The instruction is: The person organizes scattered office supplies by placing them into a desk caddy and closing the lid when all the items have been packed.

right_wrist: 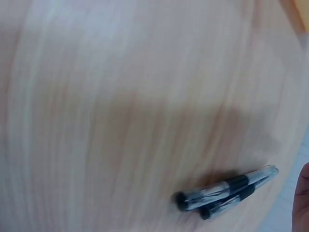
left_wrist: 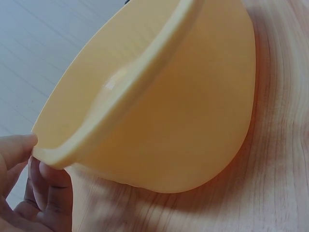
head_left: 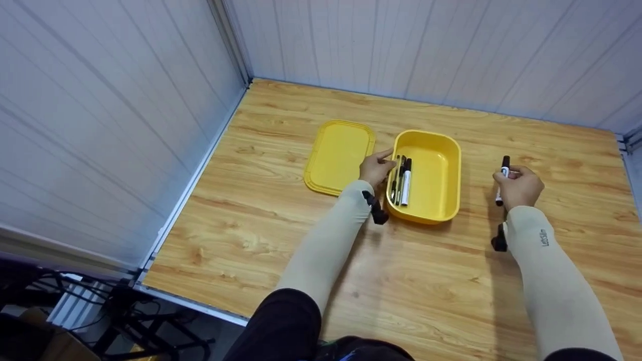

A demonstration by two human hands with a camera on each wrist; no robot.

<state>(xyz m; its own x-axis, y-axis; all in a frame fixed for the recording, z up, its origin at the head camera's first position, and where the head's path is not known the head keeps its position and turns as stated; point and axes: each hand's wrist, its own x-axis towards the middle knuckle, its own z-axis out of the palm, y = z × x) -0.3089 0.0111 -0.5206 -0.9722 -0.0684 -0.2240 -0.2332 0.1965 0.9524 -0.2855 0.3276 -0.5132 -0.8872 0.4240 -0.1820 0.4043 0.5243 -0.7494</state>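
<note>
My left hand (head_left: pixel 376 169) pinches the rim of the yellow plastic box (head_left: pixel 434 175) at its left side. In the left wrist view the thumb lies over the rim and curled fingers (left_wrist: pixel 55 186) sit under it. Inside the box, along its left wall, lie a white marker (head_left: pixel 406 183) with a black cap and a few slim dark pens (head_left: pixel 397 183). To the right of the box, my right hand (head_left: pixel 522 188) pinches another black-capped white marker (head_left: pixel 504 172). Two clear pens (right_wrist: pixel 227 191) with black ends lie on the table in the right wrist view, near the thumb.
The yellow lid (head_left: pixel 343 155) lies flat on the wood-grain table (head_left: pixel 241 225), left of the box. Pale panel walls (head_left: pixel 351 40) stand behind and to the left. Cables and a dark frame (head_left: pixel 145 331) are below the table's front left edge.
</note>
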